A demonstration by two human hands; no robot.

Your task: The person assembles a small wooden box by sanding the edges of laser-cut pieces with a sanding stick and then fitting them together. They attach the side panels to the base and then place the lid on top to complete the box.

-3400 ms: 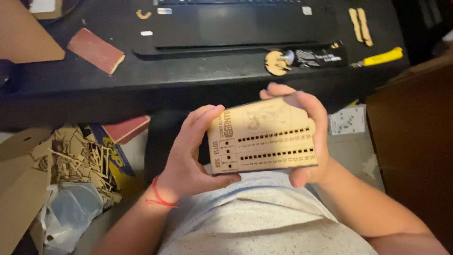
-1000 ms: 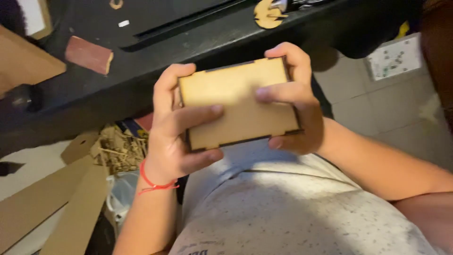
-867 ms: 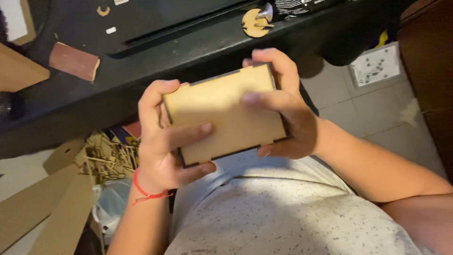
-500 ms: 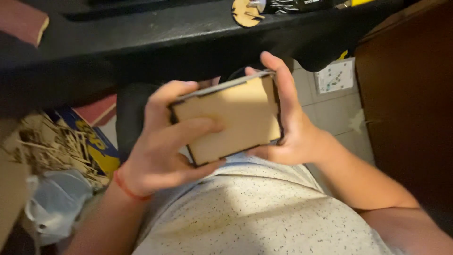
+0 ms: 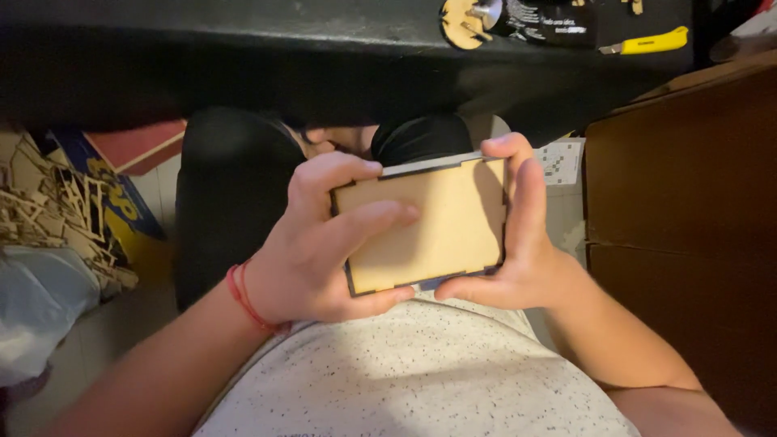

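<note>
I hold a flat, laser-cut wooden box in front of my lap, its plain pale face turned up and its dark burnt edges showing. My left hand grips its left side, with the index finger lying across the top face and the thumb under the near edge. My right hand clamps the right side, fingers along the edge and thumb under the lower right corner. A red string bracelet circles my left wrist.
A black desk edge runs across the top, carrying a round wooden piece, a dark can and a yellow utility knife. A brown wooden cabinet stands at right. Wooden scrap strips and a plastic bag lie at left.
The box has been turned from its engraved, slotted face to its plain face. My hands have shifted their grip on it, and the view has dropped lower toward my lap.
</note>
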